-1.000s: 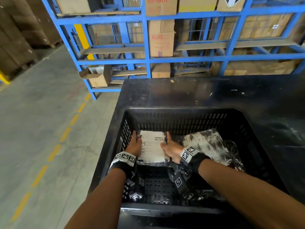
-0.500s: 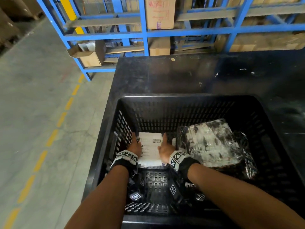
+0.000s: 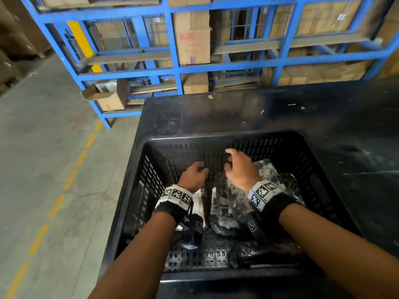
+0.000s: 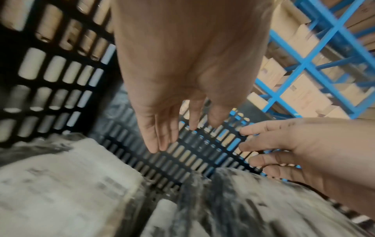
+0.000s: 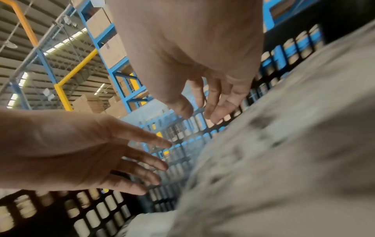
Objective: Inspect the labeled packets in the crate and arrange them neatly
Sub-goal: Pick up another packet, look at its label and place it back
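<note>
Inside the black slotted crate (image 3: 138, 190): both hands hang above the packets, holding nothing.
Left hand (image 3: 193, 174): fingers loose and nearly straight, grip wide; it hovers over the white-labelled packet (image 3: 199, 201), which lies flat on the crate floor near the left wall, mostly hidden under the wrist in the head view.
Right hand (image 3: 239, 169): fingers spread and lightly curled, grip wide and empty; it hovers over the clear-wrapped packets (image 3: 267, 169) at the crate's right side.
Packet positions: the labelled packet lies label up (image 4: 61, 184), just beside the glossy bundle (image 4: 253, 200), with a narrow gap between them.
Why so placed: label up probably serves the inspection; flat and parallel to the wall suits a tidy row.
Why hands so held: palms face one another, as seen from the left wrist, a posture that suits reaching for another packet; this is a judgement.
Stage of task: one packet appears set down and others, including a dark wrapped one (image 3: 265, 253) near the front wall, seem not yet squared.
Readable writing: the packet label shows printed rows, blurred beyond reading; red print on a carton (image 3: 191, 37) in the blue racking (image 3: 172, 39) is also illegible.
Support: the crate stands on a dark worktop (image 3: 216, 108).
</note>
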